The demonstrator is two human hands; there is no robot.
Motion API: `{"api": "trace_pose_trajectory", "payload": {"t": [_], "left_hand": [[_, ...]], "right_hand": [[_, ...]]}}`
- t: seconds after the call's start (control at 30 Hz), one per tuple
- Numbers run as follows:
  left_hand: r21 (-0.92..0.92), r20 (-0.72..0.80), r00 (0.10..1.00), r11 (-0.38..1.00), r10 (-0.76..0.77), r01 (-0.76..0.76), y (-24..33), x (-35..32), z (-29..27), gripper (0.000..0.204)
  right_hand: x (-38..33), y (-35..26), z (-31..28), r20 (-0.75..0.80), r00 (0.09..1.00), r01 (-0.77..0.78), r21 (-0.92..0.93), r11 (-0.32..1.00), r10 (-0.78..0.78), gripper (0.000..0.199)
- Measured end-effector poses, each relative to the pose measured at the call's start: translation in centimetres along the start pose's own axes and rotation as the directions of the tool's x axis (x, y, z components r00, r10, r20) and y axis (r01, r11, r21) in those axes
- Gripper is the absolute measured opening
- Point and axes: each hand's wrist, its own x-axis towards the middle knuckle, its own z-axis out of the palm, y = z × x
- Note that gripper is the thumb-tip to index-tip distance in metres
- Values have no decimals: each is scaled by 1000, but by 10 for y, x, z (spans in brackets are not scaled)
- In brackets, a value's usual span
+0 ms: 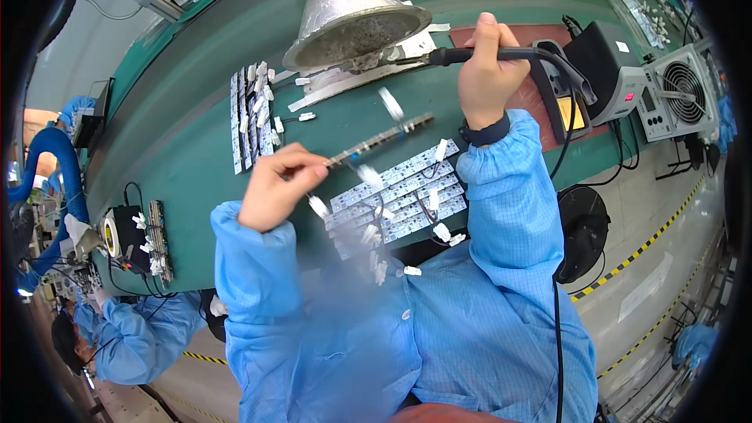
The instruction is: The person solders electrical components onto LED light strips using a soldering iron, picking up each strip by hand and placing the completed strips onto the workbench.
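My left hand [280, 184] pinches one end of a narrow circuit board strip [380, 139], held tilted above the bench with white connectors on short wires dangling from it. In my right hand [493, 70] is a soldering iron [454, 56], gripped by its black handle and pointing left below the rim of a metal fume hood [356, 27]. Its tip is hard to make out against the hood and the pale bar behind. Closer to my body, several white LED board strips [399, 200] lie side by side with connectors attached. Another group of strips [251, 117] rests at the left.
A soldering station [607, 70] stands at the right, with an iron stand and yellow sponge [570, 113] beside it. Farther right is a white unit with a fan [681, 94]. The iron's black cable [565, 141] hangs near my right arm. A co-worker [137, 337] sits at lower left.
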Motion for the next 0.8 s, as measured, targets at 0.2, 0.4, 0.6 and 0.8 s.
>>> {"api": "trace_pose_trajectory", "payload": {"t": [0.2, 0.4, 0.6, 0.8], "left_hand": [[-107, -301, 953, 994, -2, -32, -12, 30, 21, 32], [99, -347, 934, 994, 80, -49, -21, 30, 32, 38], [189, -364, 899, 965, 243, -184, -29, 30, 32, 41], [233, -364, 883, 947, 297, -223, -27, 31, 31, 40]], "right_hand": [[1, -8, -2, -103, 971, 207, -86, 974, -216, 42], [-29, -22, 9, 84, 967, 249, -82, 965, -242, 39], [-52, -30, 10, 534, 764, 391, 60, 918, -361, 34], [-53, -25, 13, 587, 727, 345, 138, 928, -357, 32]]}}
